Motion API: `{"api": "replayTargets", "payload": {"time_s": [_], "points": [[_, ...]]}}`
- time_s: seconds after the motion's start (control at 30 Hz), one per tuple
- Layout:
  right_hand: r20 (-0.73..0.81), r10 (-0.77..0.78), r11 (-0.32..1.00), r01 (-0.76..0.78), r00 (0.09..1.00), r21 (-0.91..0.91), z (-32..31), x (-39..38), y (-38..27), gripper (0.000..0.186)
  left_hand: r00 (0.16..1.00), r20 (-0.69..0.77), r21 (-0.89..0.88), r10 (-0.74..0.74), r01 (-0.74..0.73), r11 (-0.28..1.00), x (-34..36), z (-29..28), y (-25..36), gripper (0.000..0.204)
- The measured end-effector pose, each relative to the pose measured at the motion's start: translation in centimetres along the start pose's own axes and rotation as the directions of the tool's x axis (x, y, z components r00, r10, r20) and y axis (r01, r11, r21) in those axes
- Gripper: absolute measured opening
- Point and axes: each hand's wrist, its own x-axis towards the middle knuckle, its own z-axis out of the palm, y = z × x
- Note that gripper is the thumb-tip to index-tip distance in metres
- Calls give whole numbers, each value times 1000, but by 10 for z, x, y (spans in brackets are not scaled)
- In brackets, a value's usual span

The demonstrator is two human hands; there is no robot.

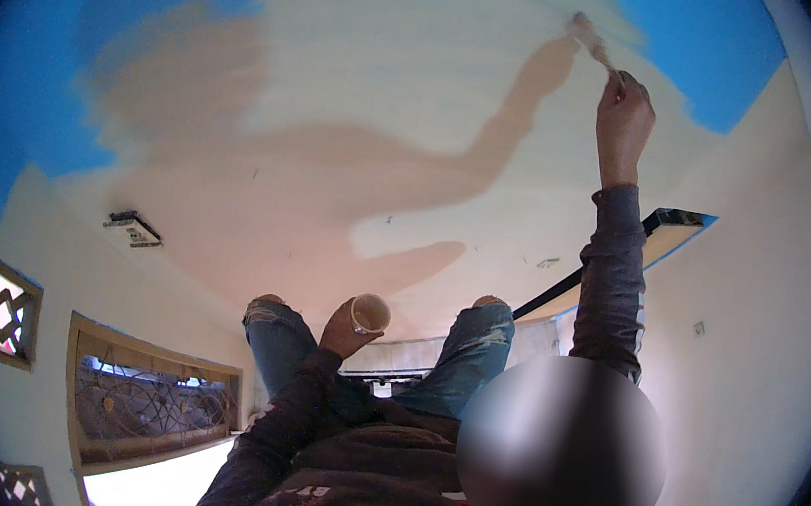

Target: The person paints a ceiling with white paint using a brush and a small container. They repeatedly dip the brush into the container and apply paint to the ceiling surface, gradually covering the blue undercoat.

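Observation:
High up at the right, my right hand point(624, 128) is closed around the handle of a paintbrush point(595, 48). The bristles meet a broad cream-painted surface point(394, 84), close to a bright blue painted area point(704, 47). Low in the middle, my left hand point(339, 335) grips a small pale cup point(370, 316) with its round opening showing. What the cup contains is hard to make out. My shadow falls across the cream paint, and some patches near the blue look streaky.
More blue paint point(163, 20) spreads over the upper left. A small fixture point(133, 227) sits on the painted surface at left. A window with a curled metal grille point(153, 399) and a lattice vent point(10, 312) lie lower left. My jeans-clad knees flank the cup.

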Motion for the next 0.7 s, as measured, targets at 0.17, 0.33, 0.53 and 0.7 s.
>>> {"api": "replayTargets", "payload": {"time_s": [0.17,0.33,0.53,0.7], "points": [[4,-26,990,27,1000,-139,12,-15,-7,18,999,37,-30,1,0,1000,2,1,1,85],[55,-40,999,40,998,6,31,-37,-98,20,998,53,-26,-17,18,1000,3,1,0,83],[134,-41,973,9,990,232,28,-52,-186,19,998,43,12,-38,37,999,1,-5,9,82],[146,-126,859,35,981,511,40,-71,-220,18,999,38,1,-28,28,1000,2,-5,7,86]]}}
